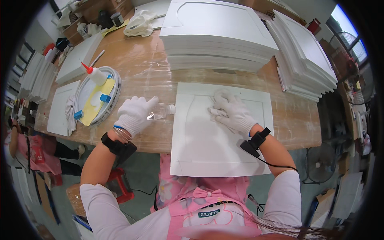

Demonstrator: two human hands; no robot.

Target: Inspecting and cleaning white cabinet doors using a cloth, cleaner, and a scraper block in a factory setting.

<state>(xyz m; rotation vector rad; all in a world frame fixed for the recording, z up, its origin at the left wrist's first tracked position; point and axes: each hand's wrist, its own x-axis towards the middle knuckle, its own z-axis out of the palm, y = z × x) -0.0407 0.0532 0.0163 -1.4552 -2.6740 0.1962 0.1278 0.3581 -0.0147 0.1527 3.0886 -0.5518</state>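
White panel (212, 142): lies face up at the middle of the near edge of the bench (138, 60), its lower end jutting past that edge over the lap.
Right hand (236, 115): gloved, grasping a bunched cloth (219, 113) against the panel's upper half; the fingertips are partly hidden.
Left hand (135, 113): gloved, closed around a clear bottle (157, 113) tipped on its side, white cap (172, 109) pointing at the panel's left edge.
Wiping well: the step looks like wiping; fold the cloth flat, press evenly, and follow the arched outline out to the corners. Leaning on the overhanging end could tip the panel, so pressure belongs over the bench.
Bottle care: best held off the panel's face, lest it drip or scratch.
Count, in use: one panel, one cloth, one bottle, two gloved hands.
Count, left side: one round tray (117, 91) bearing one red-tipped bottle (96, 76), one yellow sheet (93, 110) and three blue pieces (105, 98).
Count, stacks: two tall ones, a middle stack (216, 52) toward the far edge and a right stack (306, 60) by the right edge; their layers are too blurred to number.
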